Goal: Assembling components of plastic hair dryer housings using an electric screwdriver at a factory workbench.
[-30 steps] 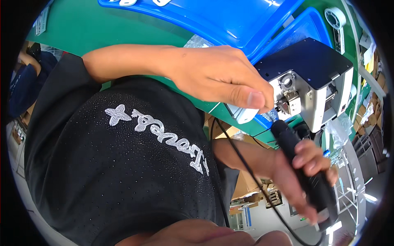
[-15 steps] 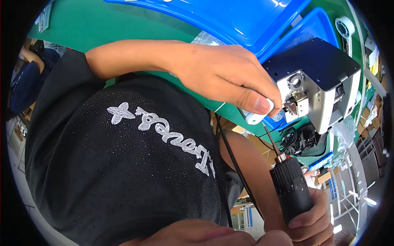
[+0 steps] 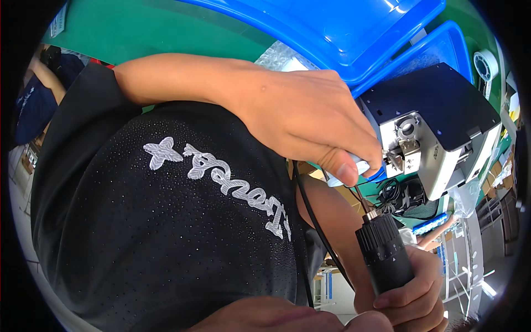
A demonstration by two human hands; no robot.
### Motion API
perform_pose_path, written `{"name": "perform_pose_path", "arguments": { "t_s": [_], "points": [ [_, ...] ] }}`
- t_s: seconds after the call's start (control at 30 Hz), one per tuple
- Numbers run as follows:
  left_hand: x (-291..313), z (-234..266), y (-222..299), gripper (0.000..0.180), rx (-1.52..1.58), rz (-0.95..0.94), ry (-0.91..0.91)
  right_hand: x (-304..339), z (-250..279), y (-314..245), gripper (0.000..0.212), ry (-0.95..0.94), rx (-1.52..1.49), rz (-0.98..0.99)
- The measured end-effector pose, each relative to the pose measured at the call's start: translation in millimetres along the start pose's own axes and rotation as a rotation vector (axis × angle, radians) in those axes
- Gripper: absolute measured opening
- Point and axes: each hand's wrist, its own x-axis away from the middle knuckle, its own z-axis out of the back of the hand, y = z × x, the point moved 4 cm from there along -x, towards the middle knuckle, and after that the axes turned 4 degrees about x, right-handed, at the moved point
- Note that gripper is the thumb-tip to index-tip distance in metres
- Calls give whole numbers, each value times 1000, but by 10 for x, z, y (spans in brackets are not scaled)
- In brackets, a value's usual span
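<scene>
White piece [image 3: 363,166] pinched in left hand [image 3: 312,117], near black-topped machine [image 3: 434,108]; right hand [image 3: 416,293] wrapped round black powered screwdriver [image 3: 385,254], bit [image 3: 362,199] near piece, contact unclear. Step looks like screwdriving; next calls for steady alignment.

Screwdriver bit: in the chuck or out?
In: the bit projects from the metal chuck of the black screwdriver in the right hand.

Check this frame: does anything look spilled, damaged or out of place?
Nothing looks spilled or damaged. Only the black cable, bunched in loose loops near the black-topped machine, looks a little untidy.
</scene>
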Motion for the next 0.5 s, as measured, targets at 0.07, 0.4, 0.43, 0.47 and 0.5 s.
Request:
{"name": "perform_pose_path", "arguments": {
  "t_s": [0.07,0.4,0.43,0.47,0.5],
  "points": [
    [0,6,-5,49,-13,-34,45,-12,-9,-4,21,-11,7,-3],
    [21,36,-11,56,-55,-97,94,232,-148,-337,16,235,332,12],
    [27,47,2,57,-72,-90,94,248,-21,-316,16,235,330,11],
    [27,56,9,59,-88,-85,93,280,178,-324,41,261,462,182],
    [43,36,0,58,-93,-104,125,297,365,-328,75,286,587,350]
  ]
}}
